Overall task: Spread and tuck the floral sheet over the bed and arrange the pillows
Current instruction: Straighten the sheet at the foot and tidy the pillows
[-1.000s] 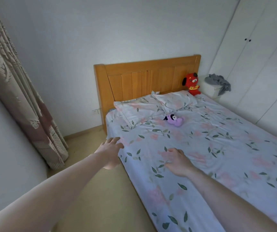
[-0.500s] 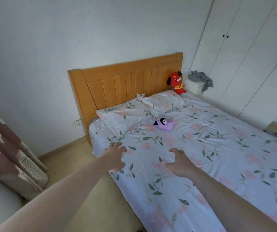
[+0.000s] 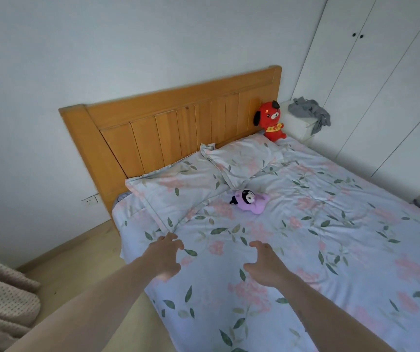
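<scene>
Both hands, left hand [image 3: 164, 257] and right hand [image 3: 263, 262], hover with fingers spread and empty over the pale blue floral cotton sheet [image 3: 292, 250], which already covers the wooden-headboard bed [image 3: 173, 128], probably to smooth it. Count: two matching floral pillows [image 3: 178, 191], overlapping at the headboard; two plush toys, one purple [image 3: 250, 201], one red [image 3: 271, 121].

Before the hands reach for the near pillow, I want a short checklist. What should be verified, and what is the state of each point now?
1. Both hands free: ok. The left hand and right hand hold nothing, fingers loosely spread over the floral sheet.
2. Sheet covers the mattress top: ok where visible.
3. Sheet tucked at the near edge: cannot tell; the near corner hangs loose.
4. Near pillow straight: not ok; it lies at an angle, overlapping the far pillow.
5. Path clear: not ok; the purple plush toy lies beside the pillows.
6. Red plush dog out of the way: ok, it sits in the far corner.
</scene>
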